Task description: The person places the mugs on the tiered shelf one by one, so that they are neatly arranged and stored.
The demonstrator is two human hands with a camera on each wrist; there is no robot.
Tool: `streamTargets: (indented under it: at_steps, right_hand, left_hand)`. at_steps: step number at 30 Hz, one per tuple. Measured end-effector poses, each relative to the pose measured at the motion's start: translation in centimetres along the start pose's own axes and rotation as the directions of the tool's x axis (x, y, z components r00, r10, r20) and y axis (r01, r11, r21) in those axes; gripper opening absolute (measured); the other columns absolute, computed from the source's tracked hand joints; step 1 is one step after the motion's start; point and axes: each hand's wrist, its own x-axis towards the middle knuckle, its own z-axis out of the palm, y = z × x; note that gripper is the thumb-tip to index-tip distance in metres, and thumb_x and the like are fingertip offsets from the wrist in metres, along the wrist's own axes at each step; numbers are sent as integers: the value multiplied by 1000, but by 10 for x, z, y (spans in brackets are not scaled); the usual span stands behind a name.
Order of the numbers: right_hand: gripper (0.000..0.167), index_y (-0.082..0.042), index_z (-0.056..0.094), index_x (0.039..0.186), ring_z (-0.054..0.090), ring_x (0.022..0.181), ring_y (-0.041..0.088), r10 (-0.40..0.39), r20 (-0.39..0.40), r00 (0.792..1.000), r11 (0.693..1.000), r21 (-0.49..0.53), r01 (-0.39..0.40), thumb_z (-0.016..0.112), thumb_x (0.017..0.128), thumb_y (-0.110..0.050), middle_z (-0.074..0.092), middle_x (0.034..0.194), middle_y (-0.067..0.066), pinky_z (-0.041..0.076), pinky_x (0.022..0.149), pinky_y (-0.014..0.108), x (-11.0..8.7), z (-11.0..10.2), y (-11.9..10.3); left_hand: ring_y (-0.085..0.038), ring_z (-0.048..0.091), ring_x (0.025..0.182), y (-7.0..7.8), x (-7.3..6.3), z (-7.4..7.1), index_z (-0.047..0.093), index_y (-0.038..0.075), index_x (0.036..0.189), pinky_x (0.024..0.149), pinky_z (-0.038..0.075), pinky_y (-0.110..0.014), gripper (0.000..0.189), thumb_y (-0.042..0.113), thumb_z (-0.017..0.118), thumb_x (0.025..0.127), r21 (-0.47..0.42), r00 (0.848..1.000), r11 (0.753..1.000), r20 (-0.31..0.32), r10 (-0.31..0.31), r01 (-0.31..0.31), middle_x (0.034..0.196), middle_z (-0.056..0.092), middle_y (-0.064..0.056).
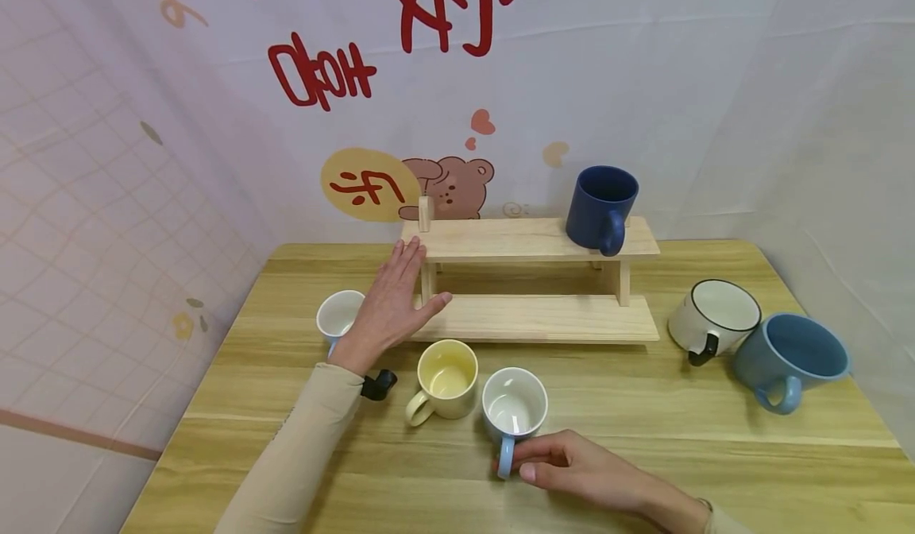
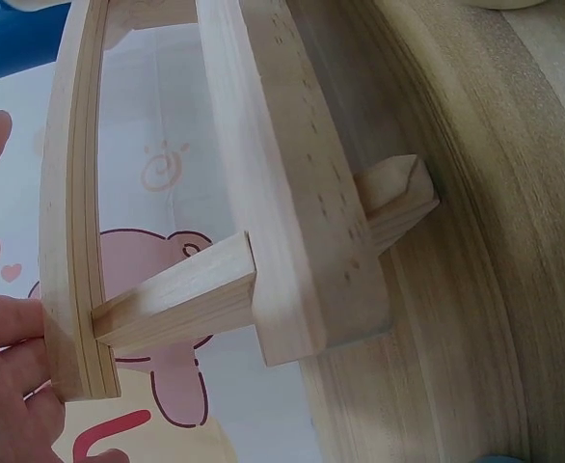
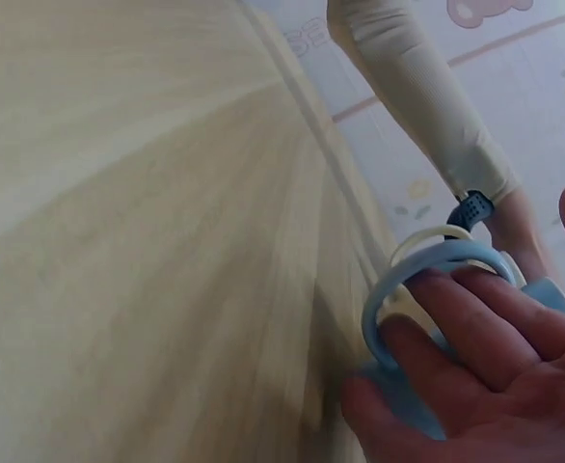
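Observation:
A light-blue mug (image 1: 514,403) with a white inside stands upright on the table, its handle toward the front. My right hand (image 1: 589,470) has fingers hooked through the handle (image 3: 374,318), with the thumb beside it. My left hand (image 1: 389,303) reaches to the left end of a two-tier wooden rack (image 1: 493,240). Its fingers lie fairly straight at the upper board's end, and the thumb is spread off to the side. A yellow mug (image 1: 446,379) stands just left of the light-blue one. On the rack's upper board, at the right, is a dark blue mug (image 1: 600,208).
A white mug with a blue handle (image 1: 339,314) is partly hidden behind the left hand. On the right stand a white mug with black rim and handle (image 1: 715,315) and a large blue mug (image 1: 789,359). A printed cloth (image 1: 608,81) hangs behind the table.

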Motion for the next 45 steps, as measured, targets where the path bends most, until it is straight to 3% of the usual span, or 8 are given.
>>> streamTargets:
  at_steps: [6, 19, 23, 27, 31, 40, 45]
  right_hand:
    - [31, -4, 59, 130, 56, 120, 19, 25, 2, 1000, 995, 93, -25, 44, 103, -9, 61, 129, 17, 43, 99, 22, 1, 0, 0]
    - [29, 0, 63, 124, 60, 116, 22, 76, -115, 990, 996, 51, -70, 46, 103, -11, 67, 119, 17, 43, 98, 20, -11, -10, -1]
    - [28, 5, 63, 119, 62, 111, 23, 116, -186, 976, 992, 67, -106, 49, 102, -12, 68, 113, 20, 43, 95, 20, -15, -16, -1]
    - [28, 7, 64, 114, 65, 103, 20, 175, -265, 948, 984, 66, -163, 52, 101, -16, 70, 105, 19, 45, 90, 21, -18, -21, 0]
    - [29, 6, 66, 109, 65, 98, 17, 203, -296, 933, 979, 49, -198, 54, 101, -20, 72, 97, 14, 43, 87, 21, -19, -23, 3]
    - [31, 7, 66, 113, 65, 104, 18, 124, -252, 960, 992, 41, -118, 46, 104, -16, 71, 104, 18, 43, 93, 18, -15, -24, 8]
    - [30, 4, 66, 106, 67, 97, 21, 93, -278, 956, 995, -12, -100, 45, 104, -17, 72, 95, 15, 44, 90, 19, -17, -23, 8]
  left_hand:
    - [-18, -5, 149, 1, 1, 0, 17, 8, 156, 120, 9, -45, 95, 72, 41, 90, 0, 1000, 1000, -1, -2, 2, 164, 5, -2]
    - [-21, -3, 149, 0, 0, 1, 17, 7, 156, 119, 10, -47, 95, 71, 42, 90, 5, 1000, 1000, -9, 10, -10, 164, 6, -3]
    - [-20, -4, 149, -1, 0, 1, 17, 7, 156, 119, 10, -47, 95, 71, 42, 91, 13, 1000, 1000, -7, 5, -5, 164, 5, -3]
    - [-20, -4, 149, -1, 1, 2, 17, 7, 156, 119, 9, -46, 95, 71, 41, 90, 19, 1000, 1000, -8, 4, -4, 163, 5, -3]
    - [-21, -3, 149, -1, 1, 3, 17, 7, 156, 120, 9, -46, 95, 71, 41, 90, 15, 1000, 1000, -10, 6, -6, 163, 6, -3]
    - [-20, -3, 149, 0, 1, 3, 17, 7, 156, 120, 10, -46, 95, 71, 42, 90, 17, 1000, 1000, -11, 7, -7, 163, 6, -4]
    - [-20, -3, 149, 0, 1, 3, 17, 7, 156, 119, 10, -47, 95, 71, 42, 90, 16, 1000, 1000, -13, 9, -9, 163, 5, -3]
